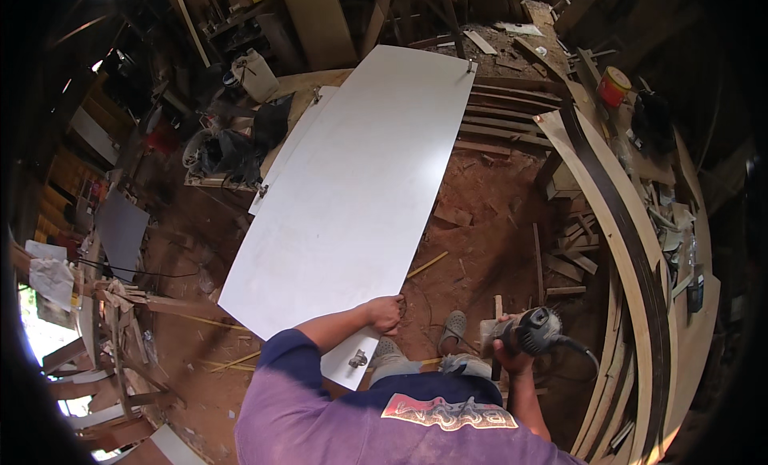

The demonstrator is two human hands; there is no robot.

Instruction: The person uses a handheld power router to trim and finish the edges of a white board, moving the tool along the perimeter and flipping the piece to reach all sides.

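A long white panel (352, 177) slants across the middle, its near end beside my body. My left hand (386, 314) is closed on the panel's right edge near that end; its fingertips are partly hidden. On the panel's near corner sits a metal hinge (358, 358), and another small metal fitting (470, 66) is at the far right corner. A second white panel (282, 165) shows under its left side. Out to the right, my right hand (513, 358) grips a dark corded power tool (538, 330), held apart from the panel. The tool's exact kind is unclear.
Long curved boards (616, 217) run along the right. Wood offcuts (572, 253) lie beside them on the reddish floor (472, 201). A red-and-yellow tub (614, 86) stands at the far right. Black plastic bags (228, 153) and a whitish jerrycan (254, 75) are at the far left.
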